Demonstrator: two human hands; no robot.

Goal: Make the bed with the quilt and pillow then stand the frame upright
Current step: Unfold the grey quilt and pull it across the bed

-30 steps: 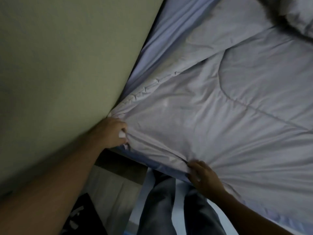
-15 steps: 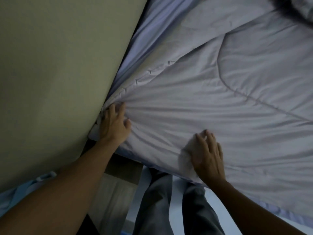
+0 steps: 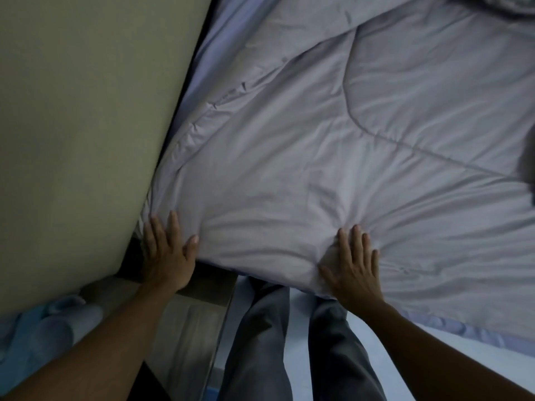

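Both our left hand (image 3: 166, 256) and right hand (image 3: 354, 264) lie flat, fingers spread, on the quilt (image 3: 318, 169) at the bed's near edge; soft and light, it is best gripped along its hem.

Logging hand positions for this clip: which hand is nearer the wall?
Left. The left hand presses the quilt corner right beside the wall; the right hand lies flat farther along the quilt's edge.
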